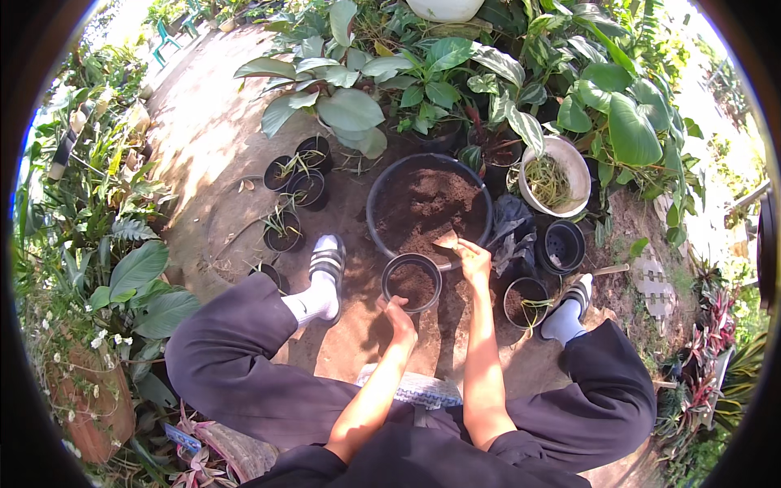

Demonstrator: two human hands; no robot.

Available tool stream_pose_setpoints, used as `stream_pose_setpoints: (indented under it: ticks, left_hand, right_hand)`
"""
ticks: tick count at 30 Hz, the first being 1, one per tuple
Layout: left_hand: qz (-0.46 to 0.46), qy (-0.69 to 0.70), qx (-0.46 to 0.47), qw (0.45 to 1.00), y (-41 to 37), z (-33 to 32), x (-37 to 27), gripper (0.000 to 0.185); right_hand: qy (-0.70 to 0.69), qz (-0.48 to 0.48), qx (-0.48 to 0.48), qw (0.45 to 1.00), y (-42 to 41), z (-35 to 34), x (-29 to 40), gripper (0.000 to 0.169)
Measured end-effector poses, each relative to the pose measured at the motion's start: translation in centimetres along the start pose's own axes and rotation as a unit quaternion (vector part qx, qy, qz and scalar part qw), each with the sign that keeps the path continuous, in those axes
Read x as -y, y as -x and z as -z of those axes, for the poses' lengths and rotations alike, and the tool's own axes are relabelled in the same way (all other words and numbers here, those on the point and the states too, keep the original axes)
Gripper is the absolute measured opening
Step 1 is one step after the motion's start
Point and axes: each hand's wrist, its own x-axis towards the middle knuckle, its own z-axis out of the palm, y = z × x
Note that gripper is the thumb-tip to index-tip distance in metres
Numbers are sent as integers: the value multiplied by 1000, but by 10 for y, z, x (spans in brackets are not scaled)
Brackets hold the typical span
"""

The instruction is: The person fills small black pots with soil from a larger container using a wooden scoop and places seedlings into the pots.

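Observation:
My left hand [396, 318] grips a black plastic nursery pot [412, 282] by its near left side. Brown soil [410, 285] fills much of that pot. In my right hand [474, 261] is a small trowel-like scoop [446, 240], its blade over the near right rim of a wide dark basin [370, 210]. Loose brown potting soil [436, 195] is heaped inside the basin. My fingers hide the scoop's handle. The held pot is in front of the basin's near rim; whether they touch, I cannot tell.
Several black pots [282, 230] with thin seedlings stand left of the basin. To its right are a white pot [556, 175] of cut grassy plants, a crumpled black plastic bag [511, 235], stacked black pots [560, 247] and a potted seedling [526, 302] by my right foot. Leafy plants [351, 110] border the far side.

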Motion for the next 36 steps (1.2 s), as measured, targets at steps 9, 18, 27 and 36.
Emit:
stream_pose_setpoints:
  ticks: [9,18,27,36]
  left_hand:
    - [186,-42,-126,974,43,-17,-28,49]
    - [91,-149,-77,982,36,-7,-18,44]
    - [99,85,-19,991,-16,7,27,50]
    - [98,-2,45,994,-7,-8,-7,50]
  right_hand:
    - [-162,-24,95,982,10,12,-2,31]
    - [-185,-98,66,976,32,5,22,32]
    - [-231,-97,118,961,47,31,58,36]
    - [-225,-47,206,951,49,82,103,35]
